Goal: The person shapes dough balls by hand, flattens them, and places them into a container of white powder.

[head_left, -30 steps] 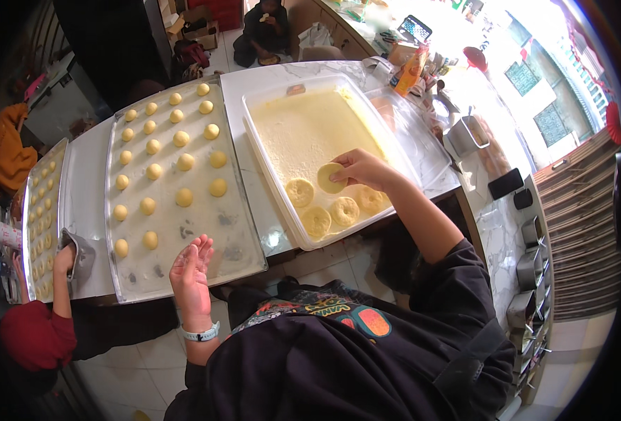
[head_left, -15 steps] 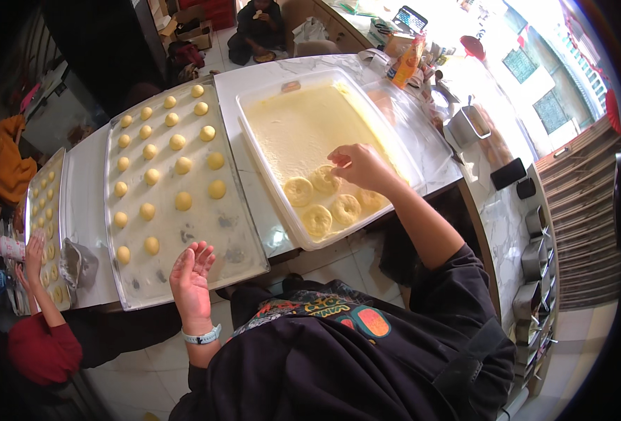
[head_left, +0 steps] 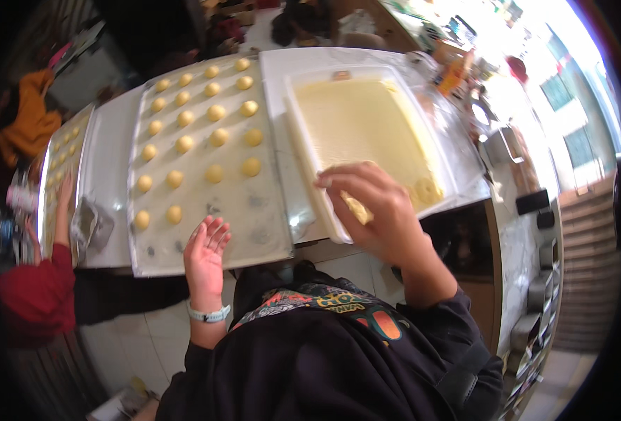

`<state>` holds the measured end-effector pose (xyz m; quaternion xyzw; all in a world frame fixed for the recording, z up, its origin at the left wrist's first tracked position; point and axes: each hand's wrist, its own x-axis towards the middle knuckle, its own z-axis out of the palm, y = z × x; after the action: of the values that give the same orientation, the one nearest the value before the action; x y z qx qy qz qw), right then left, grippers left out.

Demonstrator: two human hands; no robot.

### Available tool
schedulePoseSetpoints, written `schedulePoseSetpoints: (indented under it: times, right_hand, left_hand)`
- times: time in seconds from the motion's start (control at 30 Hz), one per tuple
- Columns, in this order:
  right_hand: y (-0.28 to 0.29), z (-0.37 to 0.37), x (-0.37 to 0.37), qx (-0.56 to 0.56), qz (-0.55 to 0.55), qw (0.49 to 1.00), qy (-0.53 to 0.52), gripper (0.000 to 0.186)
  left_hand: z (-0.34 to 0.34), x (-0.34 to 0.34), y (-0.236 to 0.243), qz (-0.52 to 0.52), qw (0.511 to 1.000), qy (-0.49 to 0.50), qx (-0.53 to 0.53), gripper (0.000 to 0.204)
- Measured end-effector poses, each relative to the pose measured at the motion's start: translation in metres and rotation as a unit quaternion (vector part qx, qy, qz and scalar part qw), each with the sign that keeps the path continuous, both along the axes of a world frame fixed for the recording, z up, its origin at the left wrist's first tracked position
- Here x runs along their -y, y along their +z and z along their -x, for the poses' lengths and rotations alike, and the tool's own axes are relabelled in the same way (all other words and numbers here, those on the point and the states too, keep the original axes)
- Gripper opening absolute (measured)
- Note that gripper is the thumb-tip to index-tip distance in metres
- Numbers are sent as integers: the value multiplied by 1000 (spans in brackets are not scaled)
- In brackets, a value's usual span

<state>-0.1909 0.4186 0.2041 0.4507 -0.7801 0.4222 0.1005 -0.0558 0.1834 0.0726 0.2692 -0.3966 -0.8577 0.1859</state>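
Right hand [head_left: 384, 210] shifted left, fingers [head_left: 349, 175] loosely curled (gap showing), over tub [head_left: 366, 73]

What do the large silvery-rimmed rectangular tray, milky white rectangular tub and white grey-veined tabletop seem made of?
Silvery-rimmed tray: likely metal, dull, grey patches showing through a pale film.
Milky white tub: probably moulded plastic, smooth, with rounded corners.
White grey-veined tabletop: glossy, with a bright glint; stone or marble-look laminate, I can't tell.
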Motion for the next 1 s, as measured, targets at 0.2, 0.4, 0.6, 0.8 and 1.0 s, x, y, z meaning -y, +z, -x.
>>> schedulePoseSetpoints:
  times: [0.2, 0.4, 0.6, 0.8, 1.0]
  right_hand:
    - [-52, -46, 102, 84, -93, 983, 133, 30]
    - [-154, -59, 197, -78, -225, 962, 136, 59]
    - [-135, -54, 262, -139, -232, 955, 118, 71]
    - [-173, -53, 270, -103, -347, 911, 197, 72]
    - [-182, -55, 263, -134, -323, 925, 148, 69]
  left_hand:
    - [-26, 33, -12, -104, 991, 77, 13, 35]
    - [-78, 97, -15, -92, 985, 149, 16, 34]
    - [-134, 143, -23, -92, 966, 239, 40, 34]
    - [-157, 170, -27, -97, 961, 259, 26, 31]
    - [-161, 180, -29, -107, 960, 255, 34, 29]
